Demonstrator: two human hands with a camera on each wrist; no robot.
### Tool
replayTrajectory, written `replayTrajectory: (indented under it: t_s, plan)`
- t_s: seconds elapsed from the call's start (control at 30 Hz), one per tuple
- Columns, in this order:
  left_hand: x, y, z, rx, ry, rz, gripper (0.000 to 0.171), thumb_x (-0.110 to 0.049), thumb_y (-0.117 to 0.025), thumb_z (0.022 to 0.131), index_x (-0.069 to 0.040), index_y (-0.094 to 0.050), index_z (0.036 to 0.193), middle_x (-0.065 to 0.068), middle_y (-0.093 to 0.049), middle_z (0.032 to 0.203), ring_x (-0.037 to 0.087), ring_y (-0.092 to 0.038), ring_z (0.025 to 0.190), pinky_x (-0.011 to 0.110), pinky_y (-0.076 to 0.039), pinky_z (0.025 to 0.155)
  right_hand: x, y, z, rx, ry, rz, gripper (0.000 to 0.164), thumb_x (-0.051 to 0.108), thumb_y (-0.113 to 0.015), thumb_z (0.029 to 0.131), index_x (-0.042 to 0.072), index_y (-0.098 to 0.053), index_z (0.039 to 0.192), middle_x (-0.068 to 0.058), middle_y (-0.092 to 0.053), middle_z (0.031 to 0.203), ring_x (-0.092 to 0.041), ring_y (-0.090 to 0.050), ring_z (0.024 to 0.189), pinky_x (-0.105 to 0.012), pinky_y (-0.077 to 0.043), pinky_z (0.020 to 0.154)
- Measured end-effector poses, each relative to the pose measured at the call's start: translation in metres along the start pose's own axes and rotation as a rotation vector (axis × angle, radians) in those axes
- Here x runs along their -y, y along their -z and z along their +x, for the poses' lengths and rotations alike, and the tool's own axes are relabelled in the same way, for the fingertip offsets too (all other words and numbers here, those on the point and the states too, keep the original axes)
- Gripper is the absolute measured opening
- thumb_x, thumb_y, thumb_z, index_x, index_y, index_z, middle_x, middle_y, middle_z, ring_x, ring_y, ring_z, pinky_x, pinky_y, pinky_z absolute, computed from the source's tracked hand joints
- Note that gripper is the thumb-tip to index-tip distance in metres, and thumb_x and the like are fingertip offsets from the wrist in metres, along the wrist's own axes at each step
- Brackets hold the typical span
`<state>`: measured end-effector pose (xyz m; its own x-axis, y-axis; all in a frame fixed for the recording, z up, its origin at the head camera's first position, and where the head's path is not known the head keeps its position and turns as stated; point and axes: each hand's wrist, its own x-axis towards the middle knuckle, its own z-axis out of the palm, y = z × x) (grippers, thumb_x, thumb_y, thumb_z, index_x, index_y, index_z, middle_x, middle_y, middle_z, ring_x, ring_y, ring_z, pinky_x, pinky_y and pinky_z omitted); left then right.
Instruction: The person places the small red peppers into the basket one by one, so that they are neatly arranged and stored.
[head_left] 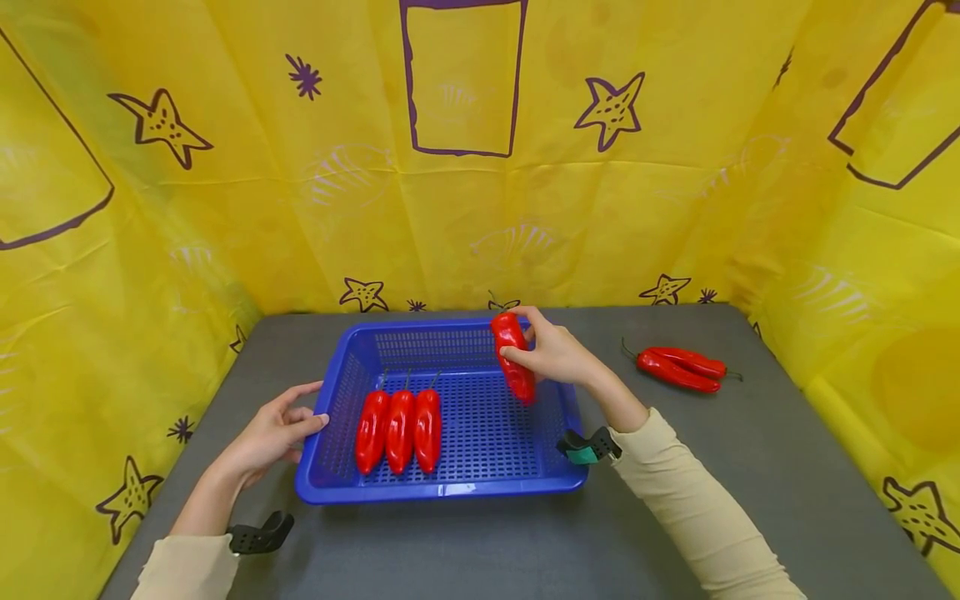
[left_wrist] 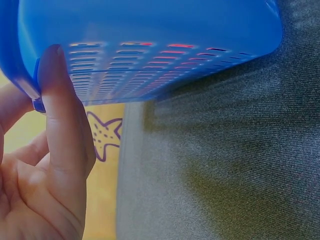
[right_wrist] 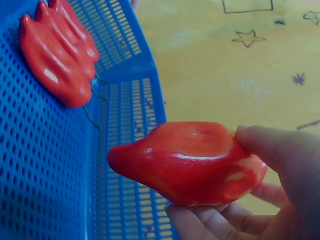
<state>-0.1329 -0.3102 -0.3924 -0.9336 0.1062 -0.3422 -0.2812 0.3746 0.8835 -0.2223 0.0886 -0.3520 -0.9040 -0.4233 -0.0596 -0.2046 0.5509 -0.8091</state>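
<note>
Blue basket: the blue basket (head_left: pixel 442 490) is being gripped at its left rim by the left hand (head_left: pixel 272 429), between thumb and fingers.
Held pepper: one glossy red pepper (head_left: pixel 517 379) is being pinched by the right hand (head_left: pixel 557 354), over the right, far part of the basket and off its mesh floor.
Long axis: the pepper's stem end is being aimed toward the basket's far wall and its tip toward the near wall, slightly aslant; how steeply it is being tilted cannot be told.
Nearer hand: the pepper is being reached only by the right hand; the hands are being held well apart, at opposite sides of the basket.
Row of three: three red peppers (head_left: pixel 399 429) are being held side by side in the basket's left half, stems toward the far wall.
Loose pair: two red peppers (head_left: pixel 678 368) are being supported right of the basket, touching, stems at opposite ends.
Surface: the basket is being borne by a dark grey table (head_left: pixel 420 554).
Room: yellow cloth (head_left: pixel 450 242) with starfish drawings is being hung behind the basket and on both sides.
</note>
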Motion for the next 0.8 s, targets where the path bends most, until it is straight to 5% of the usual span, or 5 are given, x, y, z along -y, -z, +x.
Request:
replayTrajectory:
  t_s: [0.27, 0.8]
  plan:
    - [0.001, -0.001, 0.001, 0.013, 0.001, -0.016, 0.075, -0.027, -0.062, 0.088, -0.012, -0.017, 0.146, 0.016, -0.061, 0.092, 0.028, -0.066, 0.079, 0.047, -0.056, 0.067, 0.005, -0.017, 0.007, 0.033, 0.0, 0.01, 0.063, 0.026, -0.065, 0.086, 0.015, -0.029, 0.137, -0.014, -0.057, 0.09, -0.018, -0.064, 0.065, -0.03, -0.055, 0.05]
    - [0.001, 0.001, 0.001, 0.014, -0.003, 0.002, 0.076, -0.028, -0.063, 0.087, -0.011, -0.017, 0.146, 0.015, -0.061, 0.09, 0.029, -0.066, 0.079, 0.045, -0.056, 0.067, 0.009, -0.046, 0.021, 0.114, -0.079, 0.042, 0.062, 0.021, -0.066, 0.085, 0.009, -0.031, 0.136, -0.017, -0.061, 0.096, -0.019, -0.065, 0.068, -0.038, -0.057, 0.057]
